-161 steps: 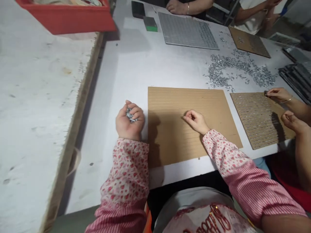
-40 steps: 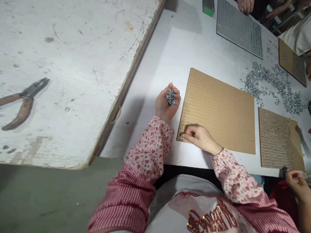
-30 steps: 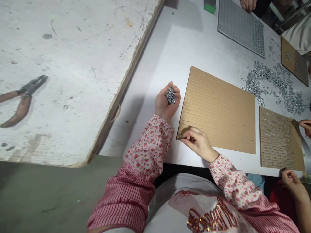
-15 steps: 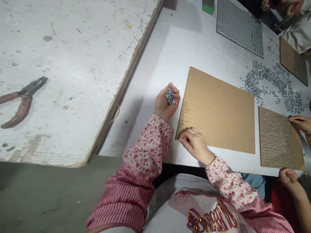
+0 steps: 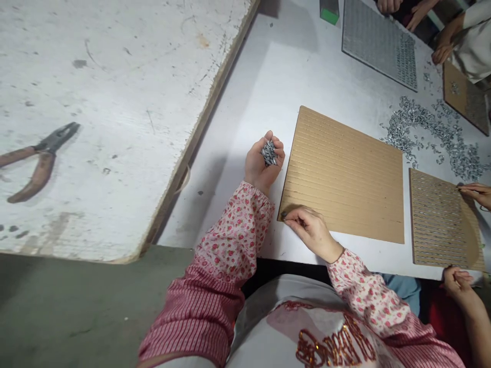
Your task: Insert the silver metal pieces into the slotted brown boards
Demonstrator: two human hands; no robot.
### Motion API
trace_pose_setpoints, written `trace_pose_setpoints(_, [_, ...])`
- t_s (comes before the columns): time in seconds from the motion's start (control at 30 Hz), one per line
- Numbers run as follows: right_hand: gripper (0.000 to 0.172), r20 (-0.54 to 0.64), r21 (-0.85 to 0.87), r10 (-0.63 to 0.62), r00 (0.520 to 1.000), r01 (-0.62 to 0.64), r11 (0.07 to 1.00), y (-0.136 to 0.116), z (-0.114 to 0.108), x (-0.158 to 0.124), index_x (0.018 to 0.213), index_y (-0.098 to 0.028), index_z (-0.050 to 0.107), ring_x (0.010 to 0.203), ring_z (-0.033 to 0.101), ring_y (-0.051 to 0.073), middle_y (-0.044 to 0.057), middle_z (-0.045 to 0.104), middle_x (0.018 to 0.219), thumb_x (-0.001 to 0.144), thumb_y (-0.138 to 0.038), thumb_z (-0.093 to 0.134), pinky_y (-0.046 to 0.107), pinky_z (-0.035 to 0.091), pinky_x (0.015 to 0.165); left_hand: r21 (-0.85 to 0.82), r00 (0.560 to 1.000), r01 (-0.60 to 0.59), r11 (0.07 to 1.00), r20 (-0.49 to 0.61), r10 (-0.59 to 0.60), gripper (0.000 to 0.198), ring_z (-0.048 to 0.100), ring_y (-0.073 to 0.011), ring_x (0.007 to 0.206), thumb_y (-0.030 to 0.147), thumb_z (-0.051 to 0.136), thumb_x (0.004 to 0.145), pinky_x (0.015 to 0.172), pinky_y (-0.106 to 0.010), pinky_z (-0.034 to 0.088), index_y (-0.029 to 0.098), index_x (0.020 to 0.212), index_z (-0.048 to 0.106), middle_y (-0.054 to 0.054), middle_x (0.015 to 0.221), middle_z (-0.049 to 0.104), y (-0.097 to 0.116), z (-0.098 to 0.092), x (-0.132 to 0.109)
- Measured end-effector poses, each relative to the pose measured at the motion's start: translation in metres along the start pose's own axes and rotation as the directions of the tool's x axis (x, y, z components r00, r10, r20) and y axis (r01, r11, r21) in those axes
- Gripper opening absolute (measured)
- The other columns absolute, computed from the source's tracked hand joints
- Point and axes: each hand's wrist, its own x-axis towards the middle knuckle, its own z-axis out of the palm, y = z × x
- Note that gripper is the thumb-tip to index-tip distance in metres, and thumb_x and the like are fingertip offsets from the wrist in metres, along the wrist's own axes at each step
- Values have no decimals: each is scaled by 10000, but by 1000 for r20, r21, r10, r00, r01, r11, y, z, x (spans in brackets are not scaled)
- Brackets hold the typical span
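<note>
My left hand (image 5: 263, 161) rests on the white table (image 5: 268, 87), fingers curled round a handful of small metal pieces (image 5: 269, 152). Just right of it lies a bare ribbed cardboard sheet (image 5: 345, 174). My right hand (image 5: 311, 230) sits at the sheet's near left corner, thumb and fingers pinched together on one small metal piece (image 5: 284, 215) pressed at the corner.
A raised white board (image 5: 107, 102) with pliers (image 5: 36, 161) fills the left. A loose pile of metal pieces (image 5: 433, 135) lies at the right. Other people's hands (image 5: 475, 193) work at a filled cardboard sheet (image 5: 441, 222). A grey filled panel (image 5: 378, 43) and a green block (image 5: 329, 10) lie beyond.
Since 5.4 s ago my view swung left and my right hand went from the sheet's middle to its near left corner. Over the last second it has only shifted slightly there; the left hand stays put.
</note>
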Motion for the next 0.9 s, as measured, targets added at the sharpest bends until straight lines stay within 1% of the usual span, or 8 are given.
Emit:
trace_pose_setpoints(0.13, [171, 54, -78, -47, 997, 51, 996, -1, 5, 4, 862, -193, 626, 780, 584, 175, 54, 668, 800, 947, -288, 512, 303, 451, 735, 7, 1000, -4, 1000, -5, 4, 241, 571, -61, 593, 142, 382, 959, 518, -128, 454, 175, 888, 610, 0, 690, 582, 0, -1, 1])
trace_pose_setpoints(0.27, [183, 55, -90, -11, 998, 16, 996, -2, 5, 5, 862, -197, 632, 775, 585, 176, 52, 656, 778, 949, -298, 506, 299, 448, 724, 15, 1000, 14, 1000, -27, -14, 216, 572, -51, 598, 146, 415, 951, 521, -114, 441, 172, 839, 598, 7, 693, 571, 1, 0, 2])
trace_pose_setpoints(0.4, [149, 40, -30, 36, 999, -35, 999, -2, 4, 6, 836, -203, 637, 711, 584, 154, 22, 638, 724, 918, -304, 565, 274, 439, 691, -1, 1000, 8, 1000, -13, -8, 229, 566, -46, 582, 135, 400, 953, 513, -113, 443, 164, 828, 589, 9, 687, 565, 0, 0, 1])
trace_pose_setpoints(0.47, [140, 36, -49, 43, 998, -41, 998, -3, 5, 6, 835, -204, 637, 705, 578, 154, 21, 633, 719, 912, -301, 574, 271, 428, 678, -2, 1000, 1, 1000, -8, -1, 232, 565, -47, 575, 132, 394, 956, 507, -115, 445, 163, 829, 586, 7, 682, 566, 0, 1, 1])
trace_pose_setpoints(0.57, [127, 58, -121, 46, 997, -39, 992, -6, 5, 8, 832, -202, 632, 712, 566, 160, 26, 628, 722, 908, -288, 577, 273, 414, 675, 29, 1000, -14, 999, -19, 14, 211, 575, -54, 579, 131, 410, 950, 508, -120, 450, 173, 873, 601, 7, 683, 576, 0, 0, 1])
trace_pose_setpoints(0.67, [88, 88, -158, 82, 993, -68, 985, -8, 4, 11, 814, -197, 623, 682, 555, 153, 15, 626, 711, 885, -245, 603, 265, 400, 658, 39, 999, -23, 999, -28, 24, 213, 582, -66, 585, 134, 405, 947, 513, -132, 457, 181, 948, 613, 1, 688, 587, 0, -1, 2])
trace_pose_setpoints(0.77, [71, 102, -167, 116, 988, -98, 981, -7, 2, 13, 793, -195, 616, 659, 546, 145, 3, 623, 697, 860, -216, 627, 254, 387, 642, 23, 999, -32, 999, -16, 33, 248, 588, -81, 593, 135, 376, 948, 522, -150, 468, 181, 1017, 610, -8, 689, 597, 0, -2, 2])
trace_pose_setpoints(0.9, [89, 93, -136, 107, 990, -94, 986, -2, 0, 13, 789, -194, 618, 656, 542, 135, -4, 615, 684, 866, -239, 626, 244, 394, 652, 20, 999, -32, 999, -3, 32, 263, 592, -89, 599, 139, 366, 949, 525, -158, 471, 185, 1035, 610, -11, 690, 600, 0, -3, 3])
